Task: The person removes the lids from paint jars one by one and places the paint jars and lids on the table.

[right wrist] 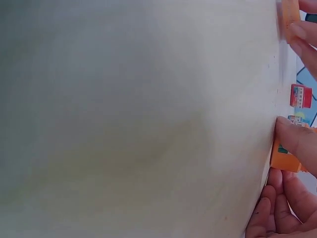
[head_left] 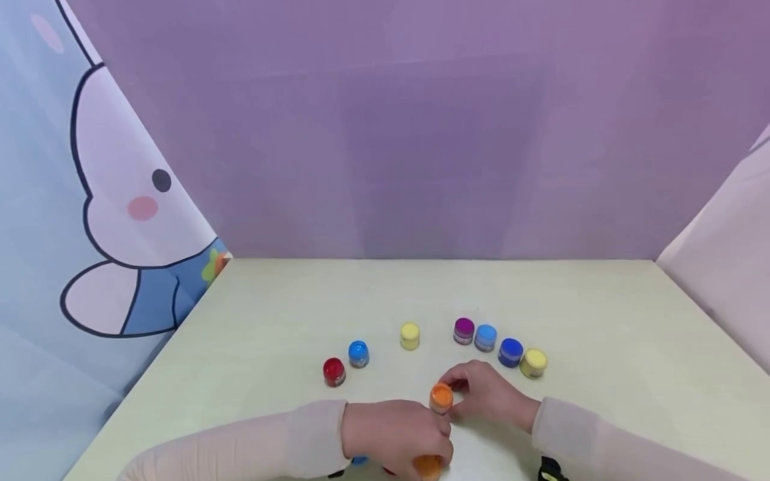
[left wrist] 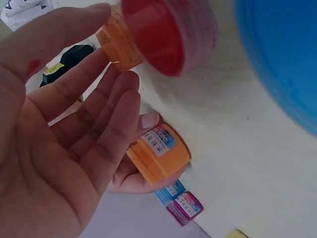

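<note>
My right hand pinches an orange paint jar from the side, thumb and fingers around it, on the table. A label faces out on this orange jar in the left wrist view. Nearer the front edge, my left hand holds a second small orange piece between thumb and fingertips. That orange piece looks thin in the right wrist view, like a jar lid; its underside is hidden. Close to the left hand are a red jar and a blue jar, mostly covered by the left arm from above.
Left of centre stand a red jar and a blue jar. A yellow jar is farther back. Purple, light blue, dark blue and yellow jars form a slanting row beyond the right hand.
</note>
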The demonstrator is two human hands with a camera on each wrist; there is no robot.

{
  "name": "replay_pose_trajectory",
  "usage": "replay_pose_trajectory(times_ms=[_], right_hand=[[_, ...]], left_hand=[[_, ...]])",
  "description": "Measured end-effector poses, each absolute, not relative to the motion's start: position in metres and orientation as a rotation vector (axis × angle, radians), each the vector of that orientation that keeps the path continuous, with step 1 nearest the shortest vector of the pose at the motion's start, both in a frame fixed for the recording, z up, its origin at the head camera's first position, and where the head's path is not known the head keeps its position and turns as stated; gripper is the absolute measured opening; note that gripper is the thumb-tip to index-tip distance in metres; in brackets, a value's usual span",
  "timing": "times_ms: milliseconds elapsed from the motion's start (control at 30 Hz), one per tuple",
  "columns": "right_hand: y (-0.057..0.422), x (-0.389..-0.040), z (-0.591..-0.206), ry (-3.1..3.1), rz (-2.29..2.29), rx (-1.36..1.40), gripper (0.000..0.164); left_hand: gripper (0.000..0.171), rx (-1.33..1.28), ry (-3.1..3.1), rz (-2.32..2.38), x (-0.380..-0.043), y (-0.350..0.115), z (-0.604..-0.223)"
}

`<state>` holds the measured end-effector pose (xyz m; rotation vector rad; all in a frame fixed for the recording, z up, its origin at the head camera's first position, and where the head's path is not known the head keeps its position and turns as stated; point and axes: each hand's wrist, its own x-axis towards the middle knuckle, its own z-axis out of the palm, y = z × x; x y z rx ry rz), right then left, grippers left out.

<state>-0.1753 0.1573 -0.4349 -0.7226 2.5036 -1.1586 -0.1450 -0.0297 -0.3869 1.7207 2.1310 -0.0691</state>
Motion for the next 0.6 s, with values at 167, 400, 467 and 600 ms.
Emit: replay_pose_trajectory(times_ms=[167, 400, 467, 600], right_hand=[[0.1574, -0.1731, -0.4352, 2.502, -1.171, -0.716, 0.03], [0.1577, -0.1718, -0.4352, 2.51, -1.159, -0.707, 0.031], [0.1578, -0.1721, -0.435, 2.509, -1.162, -0.716, 0.031], [0.1573, -0.173, -0.4348, 2.509, -1.159, -0.721, 0.03]], left_hand=[[0.027, 1.69, 2.117, -0.047, -0.1443, -0.0271, -0.3898], [0.03, 1.691, 2.108, -0.03, -0.1454, -0.0257, -0.3911], [0.031, 1.696, 2.111, -0.033, -0.1463, -0.0256, -0.39], [0.034, 1.714, 2.132, -0.034, -0.1489, -0.0257, -0.3832]])
